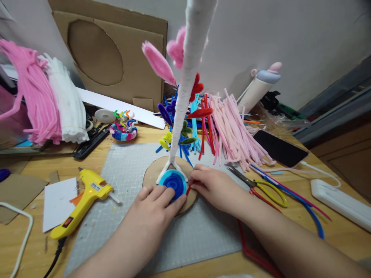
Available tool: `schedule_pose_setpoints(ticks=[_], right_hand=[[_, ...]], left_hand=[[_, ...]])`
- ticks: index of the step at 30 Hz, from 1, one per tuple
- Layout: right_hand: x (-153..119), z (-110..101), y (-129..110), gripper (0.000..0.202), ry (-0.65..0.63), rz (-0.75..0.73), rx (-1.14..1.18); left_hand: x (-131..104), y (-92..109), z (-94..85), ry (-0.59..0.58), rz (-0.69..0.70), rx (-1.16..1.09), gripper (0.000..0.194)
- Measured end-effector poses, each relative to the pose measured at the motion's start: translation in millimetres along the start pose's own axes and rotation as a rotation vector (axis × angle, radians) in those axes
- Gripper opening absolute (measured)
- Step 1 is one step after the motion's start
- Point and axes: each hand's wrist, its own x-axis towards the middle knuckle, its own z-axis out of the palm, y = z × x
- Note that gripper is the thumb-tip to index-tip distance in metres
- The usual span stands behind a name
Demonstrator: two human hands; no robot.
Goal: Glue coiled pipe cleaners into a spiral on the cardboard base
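Observation:
A blue pipe-cleaner coil (175, 180) with a light blue rim lies on a round cardboard base (150, 170). My left hand (155, 204) holds the coil against the base, fingers on its near left edge and thumb along its lower right. At the coil's right side, my right hand (207, 185) pinches a red pipe cleaner (188, 190); its far end is hidden by my fingers. Behind the coil rises a white wrapped stem (185, 88), forked at its foot. Around it show pink (159, 63), red, purple, green and yellow fuzzy petal shapes.
A yellow glue gun (87, 200) lies left on the grey cutting mat (185, 247). Scissors (246, 179) and pliers (272, 193) lie right, near a phone (279, 148) and power strip (342, 204). Pink pipe cleaners (234, 131) spread behind; cardboard (139, 50) leans at the wall.

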Motion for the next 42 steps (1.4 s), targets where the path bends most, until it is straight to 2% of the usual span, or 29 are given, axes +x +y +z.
schedule_pose_setpoints(ticks=[3, 7, 11, 18, 21, 24, 28, 31, 33, 36, 42], right_hand=[[-1.0, 1.1, 0.6, 0.006, 0.031, 0.02, 0.025], [-1.6, 1.6, 2.0, 0.011, 0.049, 0.0, 0.018], [-5.3, 7.2, 2.6, 0.012, 0.172, -0.062, -0.061], [-23.7, 26.8, 7.7, 0.026, 0.211, -0.284, 0.146], [-28.9, 30.3, 11.7, 0.032, 0.248, -0.378, 0.151], [-30.3, 30.8, 13.9, 0.037, 0.231, -0.469, 0.1], [-31.2, 28.3, 12.6, 0.041, 0.183, -0.511, 0.022], [-34.0, 26.9, 8.4, 0.04, 0.172, -0.504, -0.033], [-36.7, 27.5, 4.1, 0.04, 0.176, -0.481, -0.085], [-40.1, 30.6, -3.1, 0.039, 0.181, -0.47, -0.176], [-41.8, 34.3, -9.8, 0.034, 0.211, -0.471, -0.209]], left_hand=[[-0.5, 4.6, 3.2, 0.03, -0.002, 0.054, 0.055], [-1.8, 10.7, 7.6, 0.05, -0.038, 0.115, 0.056], [-3.1, 13.1, 8.8, 0.083, -0.041, 0.142, 0.058], [-2.9, 13.9, 12.0, 0.126, -0.045, 0.162, 0.057], [-3.0, 15.2, 11.3, 0.126, -0.061, 0.138, 0.053], [-3.3, 13.7, 5.5, 0.141, -0.077, 0.034, 0.044], [-5.3, 3.4, -3.0, 0.24, -0.119, -0.181, 0.031], [-6.2, -7.3, -3.1, 0.359, -0.209, -0.203, 0.026], [-5.0, -12.0, -1.0, 0.398, -0.274, -0.178, 0.025], [0.1, -12.2, 2.8, 0.368, -0.309, -0.108, 0.029], [14.7, 0.3, 14.6, 0.281, -0.248, 0.015, 0.039]])
